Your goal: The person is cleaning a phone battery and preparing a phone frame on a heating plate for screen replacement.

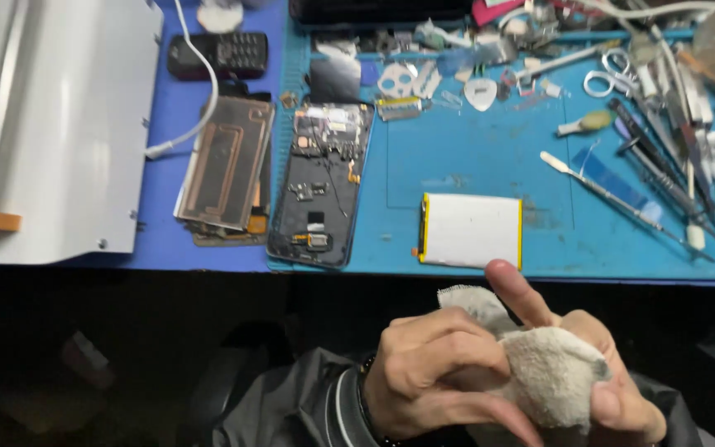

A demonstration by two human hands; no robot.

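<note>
Holding a soft, off-white cloth (pixel 539 372) between them, both hands sit nearest the camera, below the counter's front edge. The left hand (pixel 432 372) curls over the cloth from the left, its grip closed around the bunched fabric; the right hand (pixel 597 372) cups it from beneath and behind, with 1 finger raised toward the counter. Whether anything lies wrapped inside the folds cannot be told. The cloth looks light, limp and a little fluffy, so it should crumple rather than slide, and any gathered fold would serve as a place to take hold.

Just beyond the hands, on the blue mat (pixel 457 157) covering the counter, lies a flat white battery (pixel 471 230) with yellow edging, probably stiff yet easily punctured, best lifted by its long edges. To its left rests an opened phone body (pixel 320 182) with bare boards showing, fragile-looking, and beside that a back panel with a copper coil (pixel 227 164). Farther right, thin metal tools (pixel 664 182) and tweezers lie spread, with scissors (pixel 610 74) beyond. At the far left stand a grey metal machine (pixel 51 124) and a small black keypad phone (pixel 218 54).
</note>
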